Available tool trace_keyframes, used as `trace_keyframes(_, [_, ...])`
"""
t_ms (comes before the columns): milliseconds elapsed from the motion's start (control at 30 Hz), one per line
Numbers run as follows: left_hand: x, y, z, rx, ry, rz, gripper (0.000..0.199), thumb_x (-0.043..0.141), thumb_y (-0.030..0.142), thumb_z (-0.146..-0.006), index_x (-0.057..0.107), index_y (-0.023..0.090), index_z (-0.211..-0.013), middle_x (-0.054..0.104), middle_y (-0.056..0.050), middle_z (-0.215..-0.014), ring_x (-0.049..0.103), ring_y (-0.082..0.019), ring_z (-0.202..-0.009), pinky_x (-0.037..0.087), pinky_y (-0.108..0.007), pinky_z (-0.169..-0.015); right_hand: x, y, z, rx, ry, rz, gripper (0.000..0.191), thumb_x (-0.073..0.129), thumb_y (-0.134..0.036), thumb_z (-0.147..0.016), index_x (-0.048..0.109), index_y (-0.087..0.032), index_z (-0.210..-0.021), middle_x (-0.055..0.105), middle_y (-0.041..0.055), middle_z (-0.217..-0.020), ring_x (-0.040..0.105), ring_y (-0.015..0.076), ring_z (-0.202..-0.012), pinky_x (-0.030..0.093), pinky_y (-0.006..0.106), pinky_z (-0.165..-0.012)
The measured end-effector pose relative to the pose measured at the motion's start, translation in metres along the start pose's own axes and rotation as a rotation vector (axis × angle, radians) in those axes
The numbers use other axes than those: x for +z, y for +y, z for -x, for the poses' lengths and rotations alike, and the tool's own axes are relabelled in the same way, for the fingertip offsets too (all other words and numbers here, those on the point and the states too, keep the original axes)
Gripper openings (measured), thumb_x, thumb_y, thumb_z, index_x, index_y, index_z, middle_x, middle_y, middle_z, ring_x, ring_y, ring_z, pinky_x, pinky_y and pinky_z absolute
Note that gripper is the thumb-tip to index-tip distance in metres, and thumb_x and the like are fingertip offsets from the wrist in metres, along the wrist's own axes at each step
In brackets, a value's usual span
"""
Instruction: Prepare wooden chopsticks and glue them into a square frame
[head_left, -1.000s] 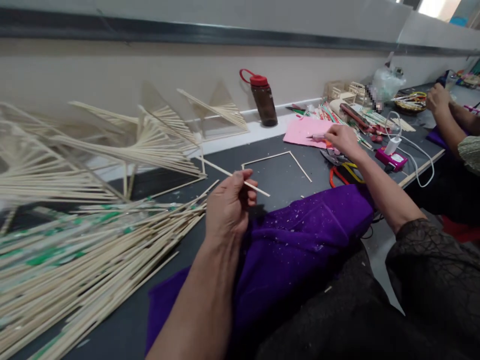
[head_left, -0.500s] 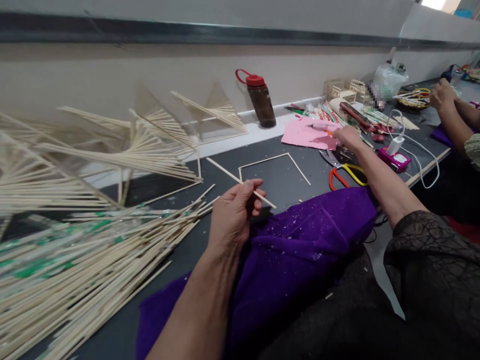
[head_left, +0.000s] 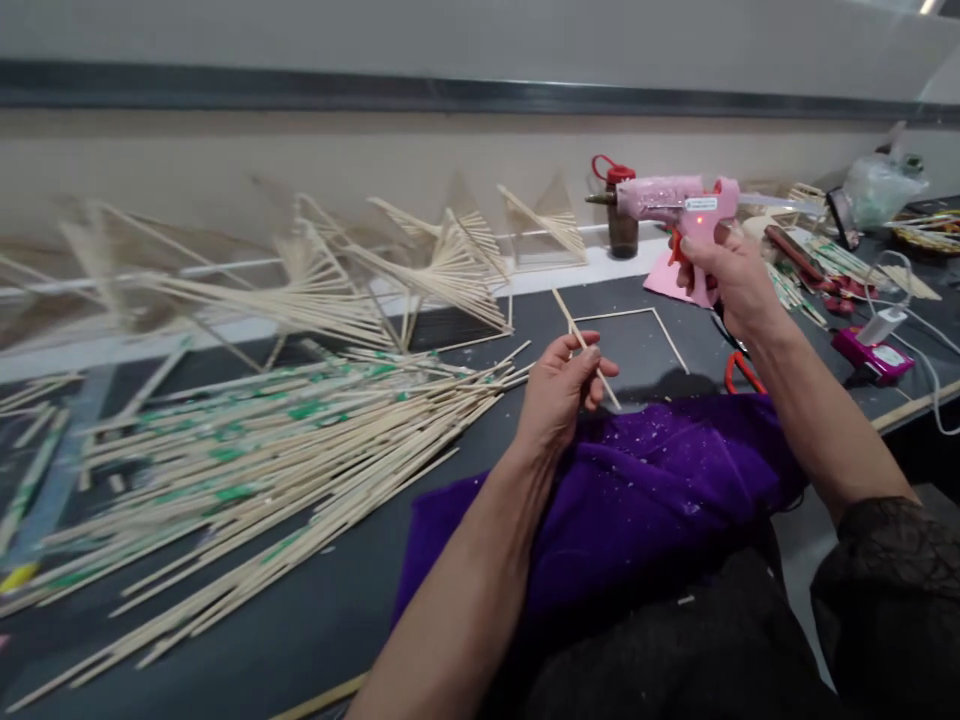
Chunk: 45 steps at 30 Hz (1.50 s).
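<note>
Between the thumb and fingers of my left hand [head_left: 564, 385] is a thin wooden stick [head_left: 568, 318], held at a slant above the dark table. My right hand [head_left: 729, 280] grips a pink glue gun [head_left: 667, 198] by its handle, raised off the table. Its nozzle points left, a small orange light glows on its side, and a clear glue stick [head_left: 780, 204] juts from the back. Behind my left hand, an open-sided frame of thin sticks [head_left: 670, 340] lies on the table. A purple cloth [head_left: 645, 490] with pale crumbs on it lies below my hands.
Many loose sticks [head_left: 337, 440] spread over the left of the table. Fanned stick structures [head_left: 442, 270] stand along the wall. A red-lidded bottle [head_left: 622, 235], a pink sheet [head_left: 667, 278], red-handled scissors [head_left: 742, 375] and a magenta power box with cables [head_left: 870, 355] are further right.
My right hand has lifted the glue gun off the pink sheet and brought it up and toward the left hand. The stick in my left hand has tilted steeper. The view has swung left.
</note>
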<state>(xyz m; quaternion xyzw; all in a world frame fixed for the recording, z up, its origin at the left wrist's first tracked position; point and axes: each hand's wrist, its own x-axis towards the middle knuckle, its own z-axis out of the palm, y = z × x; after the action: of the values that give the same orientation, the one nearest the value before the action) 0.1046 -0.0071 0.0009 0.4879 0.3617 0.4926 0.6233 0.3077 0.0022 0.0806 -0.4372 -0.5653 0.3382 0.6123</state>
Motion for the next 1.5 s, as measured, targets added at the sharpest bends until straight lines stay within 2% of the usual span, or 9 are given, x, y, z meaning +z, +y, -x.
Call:
trace_keyframes(133, [-0.003, 0.001, 0.000, 0.001, -0.044, 0.008, 0.035, 0.067, 0.037, -0.073, 0.052, 0.016, -0.097, 0.068, 0.000, -0.067, 0.048, -0.005, -0.038, 0.032, -0.016, -0.035, 0.020, 0.010, 0.005, 0.027, -0.114, 0.034, 0.036, 0.060, -0.052, -0.078, 0.059, -0.020, -0.094, 0.064, 0.0015, -0.080, 0.062, 0.0097, -0.066, 0.044, 0.020, -0.053])
trace_keyframes(300, [0.001, 0.002, 0.004, -0.014, -0.090, 0.021, 0.025, 0.062, 0.037, -0.081, 0.055, 0.015, -0.092, 0.069, -0.003, -0.071, 0.051, -0.006, -0.042, 0.035, -0.016, -0.036, 0.011, 0.023, 0.017, 0.108, -0.239, 0.024, 0.034, 0.069, -0.047, -0.070, 0.063, -0.018, -0.088, 0.065, 0.0019, -0.072, 0.059, 0.0105, -0.057, 0.044, 0.023, -0.050])
trace_keyframes(567, [0.000, 0.000, 0.004, 0.037, -0.028, -0.077, 0.031, 0.061, 0.045, -0.081, 0.065, 0.014, -0.086, 0.065, -0.003, -0.074, 0.049, -0.004, -0.044, 0.037, -0.017, -0.038, 0.003, 0.026, 0.020, 0.109, -0.208, 0.119, 0.044, 0.058, -0.063, -0.075, 0.066, -0.020, -0.081, 0.063, 0.0042, -0.062, 0.055, 0.0122, -0.052, 0.044, 0.026, -0.048])
trace_keyframes(767, [-0.002, 0.003, 0.005, 0.030, -0.009, -0.094, 0.034, 0.063, 0.027, -0.077, 0.060, 0.018, -0.110, 0.061, 0.002, -0.070, 0.047, -0.004, -0.045, 0.038, -0.016, -0.039, 0.006, 0.026, 0.022, 0.093, -0.227, 0.124, 0.046, 0.056, -0.065, -0.076, 0.067, -0.020, -0.081, 0.061, 0.0030, -0.060, 0.054, 0.0120, -0.051, 0.041, 0.025, -0.046])
trace_keyframes(900, [-0.008, 0.010, 0.002, 0.059, 0.071, -0.052, 0.022, 0.062, 0.019, -0.075, 0.058, 0.016, -0.096, 0.065, -0.001, -0.076, 0.050, -0.004, -0.046, 0.038, -0.016, -0.038, 0.007, 0.025, 0.022, 0.073, -0.211, 0.100, 0.046, 0.056, -0.064, -0.077, 0.067, -0.019, -0.081, 0.061, 0.0024, -0.060, 0.053, 0.0102, -0.049, 0.039, 0.024, -0.045])
trace_keyframes(1000, [-0.016, 0.015, -0.002, 0.109, 0.112, 0.003, 0.015, 0.062, 0.027, -0.079, 0.059, 0.016, -0.087, 0.064, 0.000, -0.071, 0.049, -0.005, -0.043, 0.037, -0.017, -0.037, 0.007, 0.023, 0.022, 0.071, -0.229, 0.093, 0.047, 0.056, -0.065, -0.076, 0.066, -0.019, -0.079, 0.060, 0.0021, -0.059, 0.052, 0.0098, -0.048, 0.038, 0.024, -0.044])
trace_keyframes(1100, [-0.021, 0.016, -0.004, 0.142, 0.112, 0.025, 0.022, 0.061, 0.037, -0.081, 0.061, 0.016, -0.086, 0.063, 0.001, -0.067, 0.046, -0.005, -0.040, 0.035, -0.018, -0.035, 0.007, 0.023, 0.022, 0.085, -0.232, 0.108, 0.049, 0.056, -0.066, -0.076, 0.067, -0.019, -0.082, 0.060, 0.0019, -0.059, 0.053, 0.0100, -0.049, 0.038, 0.023, -0.043])
trace_keyframes(1267, [-0.020, 0.015, -0.003, 0.148, 0.106, -0.005, 0.026, 0.065, 0.040, -0.079, 0.062, 0.016, -0.090, 0.065, 0.000, -0.067, 0.046, -0.005, -0.040, 0.034, -0.018, -0.035, 0.004, 0.023, 0.021, 0.083, -0.222, 0.117, 0.051, 0.054, -0.066, -0.078, 0.067, -0.017, -0.089, 0.060, 0.0014, -0.058, 0.054, 0.0095, -0.049, 0.039, 0.022, -0.044])
trace_keyframes(1500, [-0.020, 0.013, -0.005, 0.168, 0.090, -0.064, 0.026, 0.067, 0.037, -0.076, 0.056, 0.018, -0.091, 0.068, 0.000, -0.070, 0.048, -0.005, -0.039, 0.034, -0.016, -0.034, 0.005, 0.024, 0.020, 0.068, -0.228, 0.098, 0.051, 0.055, -0.065, -0.079, 0.067, -0.016, -0.086, 0.059, 0.0000, -0.057, 0.052, 0.0080, -0.048, 0.039, 0.021, -0.045])
